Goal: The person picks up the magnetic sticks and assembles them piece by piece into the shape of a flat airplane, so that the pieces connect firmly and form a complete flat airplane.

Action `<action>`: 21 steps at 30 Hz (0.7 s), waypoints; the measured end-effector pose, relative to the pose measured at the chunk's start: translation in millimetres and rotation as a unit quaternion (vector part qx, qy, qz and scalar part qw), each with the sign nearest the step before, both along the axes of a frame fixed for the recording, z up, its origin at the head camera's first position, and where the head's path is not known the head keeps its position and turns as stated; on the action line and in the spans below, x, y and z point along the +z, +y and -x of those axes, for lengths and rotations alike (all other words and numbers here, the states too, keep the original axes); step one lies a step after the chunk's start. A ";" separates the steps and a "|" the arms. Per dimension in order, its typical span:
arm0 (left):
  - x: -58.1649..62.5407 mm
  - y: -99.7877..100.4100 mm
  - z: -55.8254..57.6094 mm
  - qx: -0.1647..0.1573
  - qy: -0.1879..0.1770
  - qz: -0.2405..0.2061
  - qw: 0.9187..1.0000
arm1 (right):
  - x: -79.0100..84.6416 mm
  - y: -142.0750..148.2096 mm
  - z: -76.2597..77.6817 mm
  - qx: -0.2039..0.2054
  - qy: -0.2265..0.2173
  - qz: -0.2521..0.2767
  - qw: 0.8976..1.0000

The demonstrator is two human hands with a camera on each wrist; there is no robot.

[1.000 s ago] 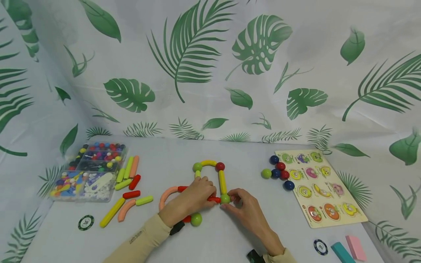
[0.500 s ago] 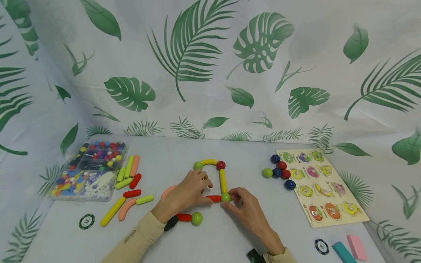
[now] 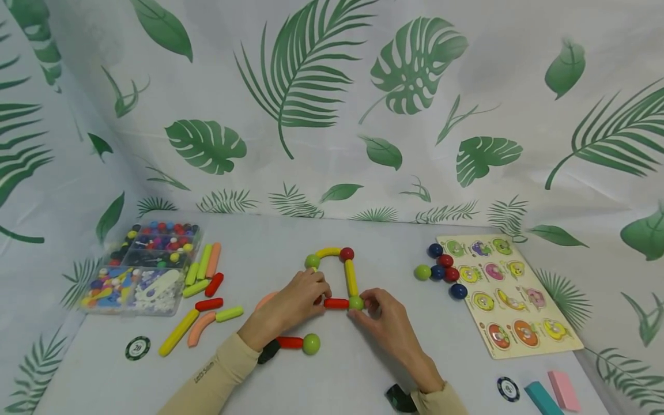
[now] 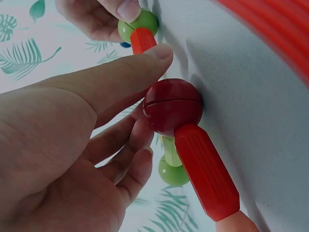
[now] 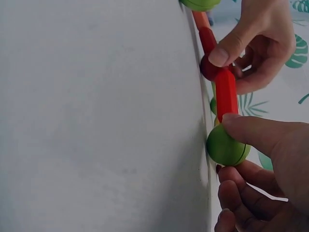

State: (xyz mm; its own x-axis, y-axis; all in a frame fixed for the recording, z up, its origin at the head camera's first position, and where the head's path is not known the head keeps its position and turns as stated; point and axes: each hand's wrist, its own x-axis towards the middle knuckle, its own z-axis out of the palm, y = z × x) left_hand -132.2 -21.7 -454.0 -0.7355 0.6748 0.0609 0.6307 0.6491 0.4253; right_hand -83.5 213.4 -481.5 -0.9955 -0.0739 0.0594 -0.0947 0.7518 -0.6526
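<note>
Rod (image 3: pixel 336 303) and green ball (image 3: pixel 355 302) just slid up a bit, lower centre of frame. Right hand (image 3: pixel 390 327) pinched that ball; left hand (image 3: pixel 294 301) now had the dark red ball (image 4: pixel 173 108) thumb-and-fingers, so that side looked nearly joined, imo.

A white cloth printed with green leaves (image 3: pixel 321 167) hangs behind the table (image 3: pixel 337 383). Left side: I see a clear compartment box (image 3: pixel 127 312) containing coloured beads; a round chip marked 20 (image 3: pixel 137 348) lies nearby. Right side: fruit puzzle board (image 3: pixel 519 316), flat; second chip (image 3: pixel 508 389), teal block (image 3: pixel 543 398) and pink block (image 3: pixel 563 391) adjacent to each other.
</note>
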 end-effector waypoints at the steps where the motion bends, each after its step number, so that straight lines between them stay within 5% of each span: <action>1: 0.2 -0.1 -0.1 0.000 0.001 0.000 1.000 | 0.2 -0.3 1.0 0.000 0.001 0.000 1.000; 14: 2.0 -3.4 -1.2 -0.003 0.004 -0.016 1.000 | -0.5 -4.8 8.0 -0.001 0.015 -0.004 1.000; 21: 0.2 -29.5 -5.3 0.045 -0.012 -0.057 0.997 | -0.8 -6.9 7.8 -0.007 0.003 -0.003 1.000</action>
